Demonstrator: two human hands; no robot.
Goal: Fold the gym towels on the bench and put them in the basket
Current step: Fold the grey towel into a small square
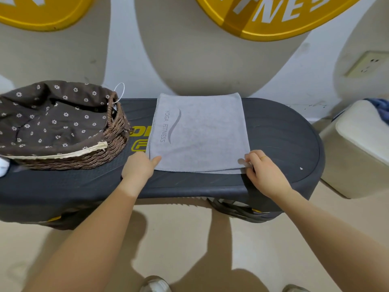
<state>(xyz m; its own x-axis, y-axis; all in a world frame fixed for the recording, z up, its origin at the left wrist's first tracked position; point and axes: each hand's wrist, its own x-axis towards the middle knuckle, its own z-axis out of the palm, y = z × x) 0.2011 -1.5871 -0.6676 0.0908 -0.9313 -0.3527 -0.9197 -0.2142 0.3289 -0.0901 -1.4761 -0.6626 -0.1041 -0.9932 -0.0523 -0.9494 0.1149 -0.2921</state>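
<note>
— What's the setting?

— A pale wall (126, 60) with big yellow discs (273, 15) bearing white letters, a beige floor (179, 239), and across the middle a long dark grey bench (280, 133) with rounded ends, a ribbed plastic top and yellow lettering partly covered.

— And on its left end?

— A brown woven wicker basket (113, 142), lined with dark brown cloth printed with small white flowers. It is tilted, its opening facing the viewer. A white loop tag sticks up from its rim.

— Where's the towel?

— The grey towel (200, 131) lies flat across the bench's middle, just right of the basket, folded into a layered rectangle. It looks soft, with stitched edges and "YOGA FITNESS" printed beside a wave mark.

— The hands?

— The left hand (139, 167) is at the near left corner, thumb lying on top of the cloth, the other fingers tucked out of sight. The right hand (265, 171) is at the near right corner, fingers curled, pinching the edge layers; a gold ring shows on one finger.

— Anything further right?

— A cream-coloured bin (353, 148) stands on the floor past the bench end, with a wall socket (366, 64) above.
</note>
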